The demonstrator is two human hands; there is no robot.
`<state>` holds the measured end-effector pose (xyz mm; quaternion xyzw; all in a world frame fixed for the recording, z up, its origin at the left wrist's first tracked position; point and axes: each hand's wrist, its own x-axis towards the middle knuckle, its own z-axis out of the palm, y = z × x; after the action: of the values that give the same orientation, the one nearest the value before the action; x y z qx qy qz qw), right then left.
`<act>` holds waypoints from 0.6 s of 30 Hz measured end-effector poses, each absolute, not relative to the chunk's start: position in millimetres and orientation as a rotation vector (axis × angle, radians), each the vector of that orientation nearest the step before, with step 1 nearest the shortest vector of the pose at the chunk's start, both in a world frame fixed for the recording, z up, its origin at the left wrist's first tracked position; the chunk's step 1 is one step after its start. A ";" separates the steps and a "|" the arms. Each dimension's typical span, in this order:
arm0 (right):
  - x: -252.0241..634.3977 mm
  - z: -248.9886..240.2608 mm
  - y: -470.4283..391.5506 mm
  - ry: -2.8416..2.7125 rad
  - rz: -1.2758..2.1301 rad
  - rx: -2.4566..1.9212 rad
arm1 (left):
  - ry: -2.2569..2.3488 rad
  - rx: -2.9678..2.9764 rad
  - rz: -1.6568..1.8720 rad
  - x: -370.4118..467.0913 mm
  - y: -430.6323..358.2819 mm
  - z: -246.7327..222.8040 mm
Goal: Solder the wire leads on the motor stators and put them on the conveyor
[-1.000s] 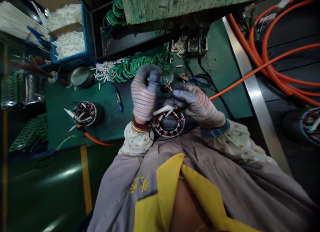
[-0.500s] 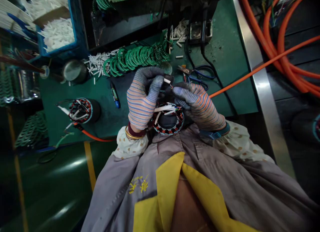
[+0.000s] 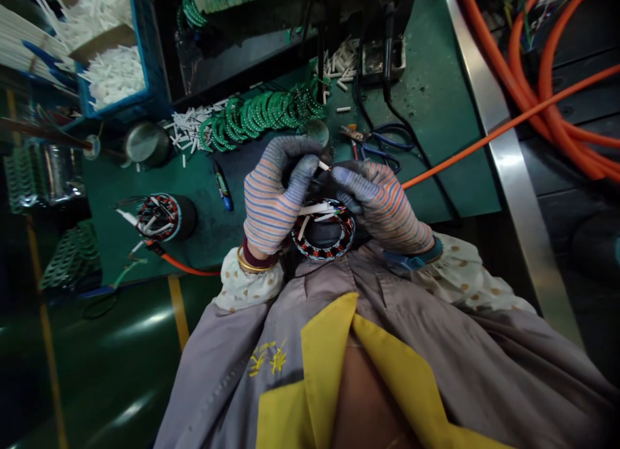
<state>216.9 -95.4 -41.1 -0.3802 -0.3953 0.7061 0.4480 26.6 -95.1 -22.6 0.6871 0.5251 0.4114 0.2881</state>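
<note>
While your left hand (image 3: 271,200), in striped knit, pinches a short white sleeve (image 3: 324,166) between thumb and forefinger, your right hand (image 3: 387,203) has its fingertips closed on a thin wire (image 3: 330,169) at the sleeve's lower end, with only a narrow gap between the two hands. That sleeve sits just above the wound ring (image 3: 323,252), which is at your waist, between your wrists; red and black windings circle its dark opening, and smooth white tubes (image 3: 316,208) lie across its upper side. Just beyond your right hand, blue-handled pliers (image 3: 358,136) rest with their handles spread, and an orange hose (image 3: 465,152) runs out from beside it over the straight metal edge (image 3: 508,152) that bounds your right side. On your left there is more room: green mat (image 3: 213,236) stretches to a second wound coil (image 3: 167,226), with a marker (image 3: 223,186) lying between. Ahead, crescent-shaped green strips (image 3: 264,119), dotted white, overlap in a row next to a heap of loose white pieces (image 3: 191,127), and beyond them the dark tray (image 3: 232,68) and blue plastic bin (image 3: 155,61) border your forward reach.
</note>
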 end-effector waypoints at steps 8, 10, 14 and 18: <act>217.7 -41.1 -96.0 -0.982 1.663 -0.929 | 1.303 1.773 1.289 36.6 -95.5 -20.2; 221.4 -47.1 -93.3 -1.039 1.654 -0.897 | 1.197 1.757 1.232 30.4 -89.3 -14.6; 246.1 -67.7 -86.9 -1.307 1.582 -0.828 | 1.087 1.737 1.103 27.7 -82.2 -7.9; 282.0 -103.2 -100.5 -1.786 1.125 -0.946 | 1.153 1.873 0.903 38.1 -96.3 -25.3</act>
<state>282.0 -100.5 -103.2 -0.3745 -0.7068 0.4451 0.4026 38.1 -96.3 -25.3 0.7311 0.4500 0.3523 0.3726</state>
